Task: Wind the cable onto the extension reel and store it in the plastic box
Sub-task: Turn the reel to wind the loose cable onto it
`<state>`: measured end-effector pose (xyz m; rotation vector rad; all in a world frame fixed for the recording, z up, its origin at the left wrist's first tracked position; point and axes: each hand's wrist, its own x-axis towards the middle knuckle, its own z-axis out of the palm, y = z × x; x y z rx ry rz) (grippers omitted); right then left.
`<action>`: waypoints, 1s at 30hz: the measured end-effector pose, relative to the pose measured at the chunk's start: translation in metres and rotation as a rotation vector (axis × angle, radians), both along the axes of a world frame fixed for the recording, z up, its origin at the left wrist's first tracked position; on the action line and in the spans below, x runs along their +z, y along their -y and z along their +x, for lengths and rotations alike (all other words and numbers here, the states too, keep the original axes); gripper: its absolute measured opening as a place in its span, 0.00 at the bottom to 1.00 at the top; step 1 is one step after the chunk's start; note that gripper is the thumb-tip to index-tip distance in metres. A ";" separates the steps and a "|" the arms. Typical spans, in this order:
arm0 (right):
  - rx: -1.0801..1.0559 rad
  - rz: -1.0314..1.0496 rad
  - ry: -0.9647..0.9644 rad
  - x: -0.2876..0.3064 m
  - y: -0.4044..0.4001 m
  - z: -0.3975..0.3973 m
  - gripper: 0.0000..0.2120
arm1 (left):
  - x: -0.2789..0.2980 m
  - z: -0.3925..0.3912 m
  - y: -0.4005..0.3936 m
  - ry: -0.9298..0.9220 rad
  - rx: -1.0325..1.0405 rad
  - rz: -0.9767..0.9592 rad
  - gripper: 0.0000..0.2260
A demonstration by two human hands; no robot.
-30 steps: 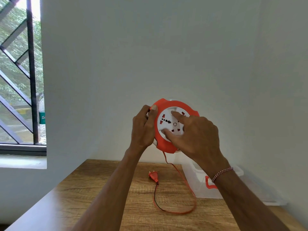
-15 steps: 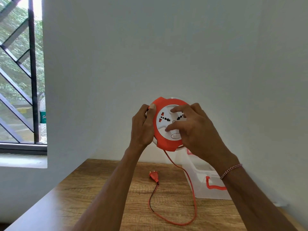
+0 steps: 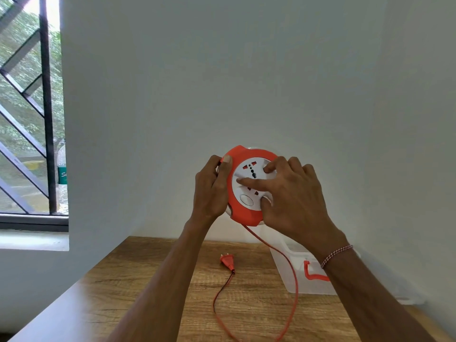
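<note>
My left hand [image 3: 209, 191] clamps the reel [image 3: 246, 188] by its orange rim at frame centre, held up off the tabletop [image 3: 148, 292], presumably to steady it. My right hand [image 3: 293, 201] is spread on the white socket face, fingers pressing, likely to turn it and draw cable [image 3: 293, 287] in. Cable hangs from the reel's bottom edge, loops low across the wood, and ends at the plug [image 3: 227, 260] lying flat. The plastic box [image 3: 296, 272] waits lower right, not yet used.
</note>
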<state>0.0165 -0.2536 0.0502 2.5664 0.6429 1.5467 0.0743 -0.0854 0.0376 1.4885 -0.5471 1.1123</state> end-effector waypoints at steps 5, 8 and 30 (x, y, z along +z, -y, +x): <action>-0.061 0.139 -0.016 0.000 -0.003 0.000 0.32 | -0.001 0.002 0.001 0.018 0.001 0.017 0.14; -0.084 0.169 -0.044 0.001 -0.007 -0.001 0.35 | -0.002 0.003 0.002 0.020 0.006 0.019 0.13; 0.021 -0.089 -0.143 0.005 -0.004 -0.007 0.25 | -0.002 0.005 0.000 0.013 0.035 0.030 0.13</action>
